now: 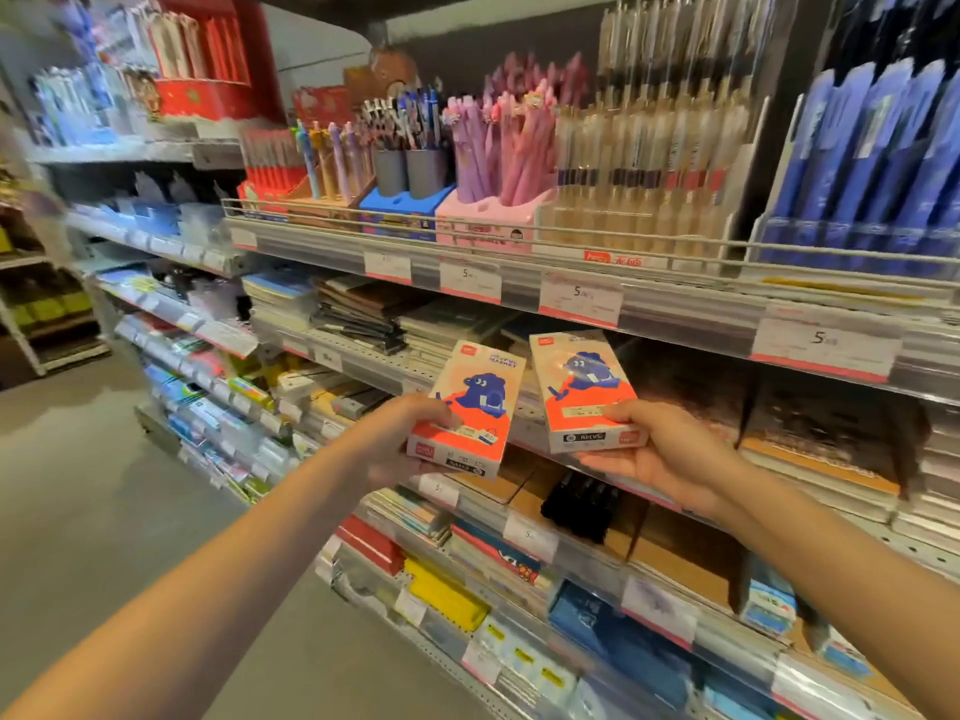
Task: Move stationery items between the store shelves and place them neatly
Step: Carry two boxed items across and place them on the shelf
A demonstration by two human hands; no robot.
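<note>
I hold two alike flat packs, cream and orange with a blue cartoon elephant. My left hand (400, 433) grips the left pack (470, 407) by its lower edge, thumb on the front. My right hand (660, 449) grips the right pack (584, 389) at its lower right corner, thumb across the front. Both packs are upright, slightly tilted, in the air in front of the notebook shelf (363, 350). They sit side by side with a small gap between them.
Above is a railed shelf (467, 233) with pens in cups and display boxes, and blue packs at the right. Price tags (579, 298) line the shelf edges. Stacked notebooks fill the lower shelves. Grey aisle floor (104, 485) lies to the left.
</note>
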